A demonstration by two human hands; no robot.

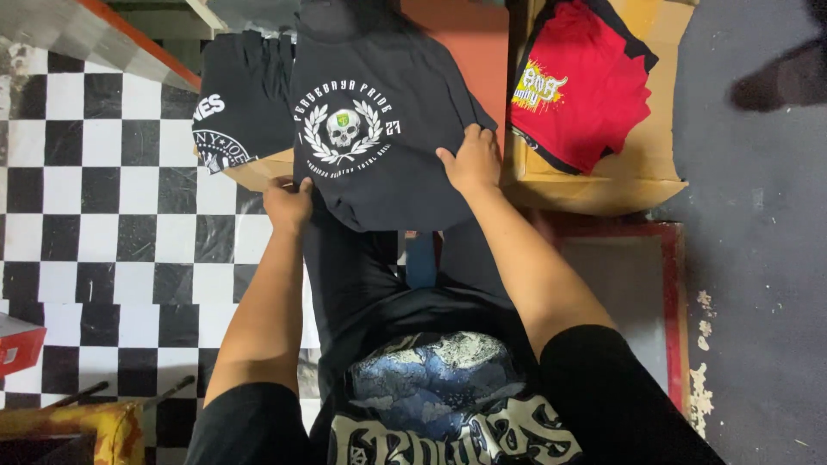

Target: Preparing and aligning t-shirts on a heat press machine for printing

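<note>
At the centre top of the frame the person holds a black shirt point(379, 129) with a white skull-and-wreath print, spread flat. The left hand point(289, 205) grips its lower left edge and the right hand point(472, 162) pinches the right edge, both closed on the cloth. To the left lies a second black shirt point(241, 103); to the right a red shirt point(581, 82) rests on a cardboard box point(620, 176). Because the shirt hangs partly off its support, a loosened grip would likely let it slide toward the checkered floor point(103, 198), or bunch and crease the print.
</note>
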